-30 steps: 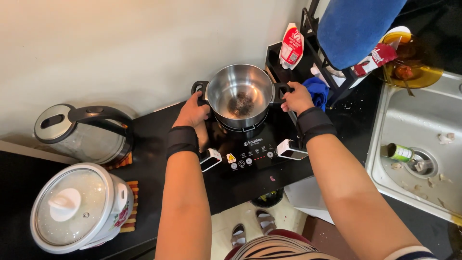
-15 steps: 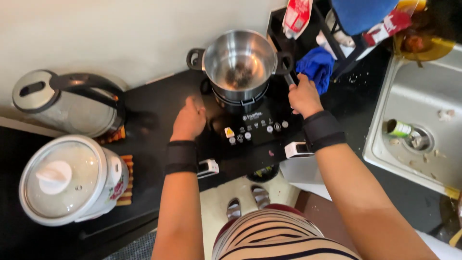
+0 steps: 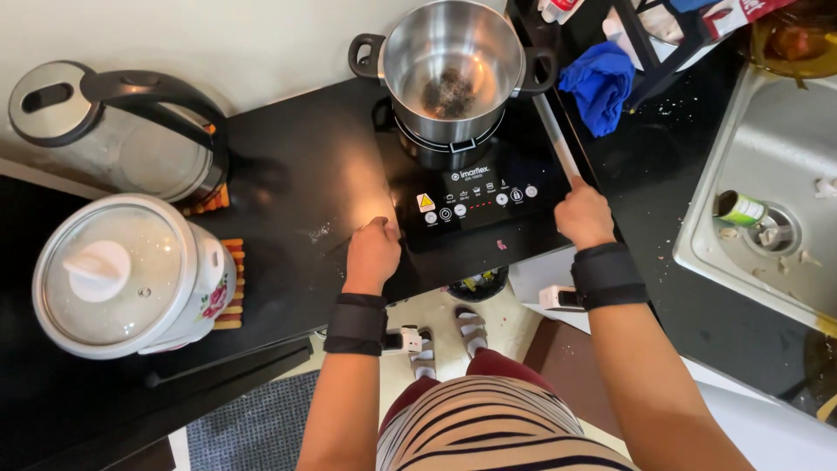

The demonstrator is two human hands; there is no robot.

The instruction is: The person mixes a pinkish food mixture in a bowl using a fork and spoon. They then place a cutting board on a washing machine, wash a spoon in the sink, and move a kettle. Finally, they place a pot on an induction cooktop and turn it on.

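Both hands grip the black induction cooker (image 3: 475, 196) on the black counter (image 3: 288, 183): left hand (image 3: 373, 253) at its near-left corner, right hand (image 3: 584, 214) at its right edge. A steel pot (image 3: 453, 65) sits on it; the sink (image 3: 767, 187) lies right.

both hands — left hand (image 3: 372, 253), right hand (image 3: 583, 214) — grip the induction cooker (image 3: 475, 187).

Pot (image 3: 453, 74): brushed steel, shiny. Induction cooker (image 3: 475, 205): glossy black glass. Counter (image 3: 296, 174): polished black stone. Blue rag (image 3: 602, 83): soft cloth.
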